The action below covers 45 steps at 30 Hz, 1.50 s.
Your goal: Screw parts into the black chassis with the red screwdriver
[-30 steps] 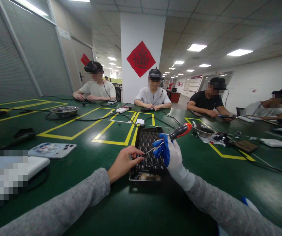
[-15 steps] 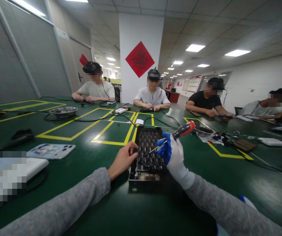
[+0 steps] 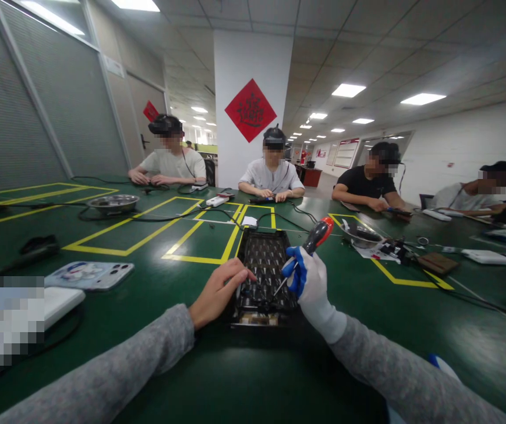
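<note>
A black rectangular case (image 3: pixel 265 265) with rows of small shiny bumps lies lengthwise in front of me, a tan strip showing at its near end. My right hand (image 3: pixel 312 277), in a white glove with blue fingers, grips a screwdriver (image 3: pixel 317 237) by its shaft and the lower part of its black-and-red handle. Its thin shaft slants down to the left, the tip low over the near part of the case; contact cannot be made out. My bare left hand (image 3: pixel 223 290) rests at the case's left edge, fingers stretched over the bumps and holding nothing visible.
On the green table (image 3: pixel 147 318), a phone (image 3: pixel 89 275) and a white box (image 3: pixel 63 303) lie at left. A metal bowl (image 3: pixel 114 204) stands farther back. Another bowl (image 3: pixel 361 234) and loose parts sit at right. Cables cross the table; several people sit opposite.
The screwdriver has tilted more upright, and its tip has moved toward me and slightly right. My left fingers have straightened and reach farther over the case.
</note>
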Available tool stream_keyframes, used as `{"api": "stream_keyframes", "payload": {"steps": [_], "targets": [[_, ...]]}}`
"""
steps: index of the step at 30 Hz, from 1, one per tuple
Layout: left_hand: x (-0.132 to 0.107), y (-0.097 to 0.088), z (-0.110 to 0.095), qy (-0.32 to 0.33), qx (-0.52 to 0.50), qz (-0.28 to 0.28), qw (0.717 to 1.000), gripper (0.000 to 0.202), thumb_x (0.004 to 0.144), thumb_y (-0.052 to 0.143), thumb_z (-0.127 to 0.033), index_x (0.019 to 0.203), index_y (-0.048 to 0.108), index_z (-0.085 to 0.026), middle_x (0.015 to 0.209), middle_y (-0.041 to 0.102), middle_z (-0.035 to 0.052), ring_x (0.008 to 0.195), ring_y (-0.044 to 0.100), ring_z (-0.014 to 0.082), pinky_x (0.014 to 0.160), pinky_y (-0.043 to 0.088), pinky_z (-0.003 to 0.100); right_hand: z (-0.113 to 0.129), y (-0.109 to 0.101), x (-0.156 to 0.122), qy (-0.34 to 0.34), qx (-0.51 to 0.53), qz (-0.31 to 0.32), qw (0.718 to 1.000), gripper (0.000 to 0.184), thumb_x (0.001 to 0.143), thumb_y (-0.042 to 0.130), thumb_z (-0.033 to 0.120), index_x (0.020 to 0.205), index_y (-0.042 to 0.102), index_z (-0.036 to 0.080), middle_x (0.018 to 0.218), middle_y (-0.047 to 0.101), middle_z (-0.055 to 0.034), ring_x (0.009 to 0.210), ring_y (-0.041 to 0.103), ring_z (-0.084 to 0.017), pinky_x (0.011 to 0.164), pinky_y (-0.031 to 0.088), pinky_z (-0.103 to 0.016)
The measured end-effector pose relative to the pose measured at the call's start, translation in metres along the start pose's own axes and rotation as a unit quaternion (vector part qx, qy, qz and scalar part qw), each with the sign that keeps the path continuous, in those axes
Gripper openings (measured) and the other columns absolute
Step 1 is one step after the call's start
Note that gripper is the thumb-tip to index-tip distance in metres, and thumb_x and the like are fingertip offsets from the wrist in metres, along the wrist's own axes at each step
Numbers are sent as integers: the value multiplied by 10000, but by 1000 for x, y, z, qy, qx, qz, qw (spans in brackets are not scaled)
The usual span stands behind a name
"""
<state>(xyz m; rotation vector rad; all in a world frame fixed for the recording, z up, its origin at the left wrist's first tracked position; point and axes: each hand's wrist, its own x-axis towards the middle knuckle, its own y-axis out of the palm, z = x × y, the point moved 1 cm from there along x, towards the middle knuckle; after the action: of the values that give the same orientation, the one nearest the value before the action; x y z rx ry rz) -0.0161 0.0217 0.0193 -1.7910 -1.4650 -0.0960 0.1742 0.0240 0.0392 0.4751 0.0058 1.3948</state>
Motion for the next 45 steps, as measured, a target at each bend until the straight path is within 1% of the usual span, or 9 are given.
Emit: {"api": "stream_keyframes", "payload": {"steps": [2,4,6,9,13,22,28,34,45], "targets": [[-5,3,-9,10,-22,53,998,419,914,286,-333,834,663,-168,828,567,38,810,520,155,772,395,275,-1,1,0,18,0,12,1000,347,772,500,479,814,568,141,462,539,30,323,420,-63,308,319,-160],[-7,5,-14,7,-28,75,997,449,918,270,-342,821,671,-166,830,576,45,807,526,157,771,402,278,-1,2,0,31,-5,23,999,344,768,503,478,801,567,142,447,528,35,309,418,-68,297,317,-163],[-6,6,-15,-3,-22,82,996,387,899,341,-354,820,670,-167,838,593,44,816,535,159,778,409,280,-1,2,-1,29,-8,28,999,332,768,511,468,810,568,144,455,528,36,317,435,-73,300,331,-165],[1,8,-12,-38,-6,109,993,237,799,536,-367,858,665,-177,848,621,33,800,556,157,752,431,276,-1,2,-2,12,0,27,1000,326,767,523,459,851,570,148,496,551,27,350,476,-84,321,369,-172],[9,13,-5,-88,-7,140,986,289,692,647,-374,893,661,-167,798,640,25,739,578,155,685,455,270,0,1,-2,-4,11,28,1000,339,763,528,458,892,567,147,552,591,8,371,499,-88,357,413,-189],[10,19,-1,-69,-31,92,993,198,679,642,-195,873,665,-163,817,662,22,745,575,140,707,458,269,0,2,-1,-3,20,12,1000,327,768,528,450,898,565,152,581,612,0,406,540,-101,369,418,-189],[8,20,-1,-83,-40,82,992,171,675,649,-218,830,659,-147,767,655,22,706,566,137,673,456,264,1,2,-3,-14,18,32,999,326,769,527,451,905,567,157,570,596,18,388,513,-85,371,415,-187],[8,21,2,-82,-47,73,993,167,672,658,-214,828,659,-155,755,648,10,692,559,128,648,448,247,3,4,-4,-15,2,26,1000,325,776,517,455,909,564,162,553,580,29,371,488,-73,362,398,-176],[7,19,-1,-80,-33,95,992,193,674,660,-216,858,655,-160,804,650,19,740,567,140,684,455,260,6,5,-8,-23,-24,55,998,292,797,507,429,916,555,167,572,582,28,413,521,-88,391,427,-191]]}}
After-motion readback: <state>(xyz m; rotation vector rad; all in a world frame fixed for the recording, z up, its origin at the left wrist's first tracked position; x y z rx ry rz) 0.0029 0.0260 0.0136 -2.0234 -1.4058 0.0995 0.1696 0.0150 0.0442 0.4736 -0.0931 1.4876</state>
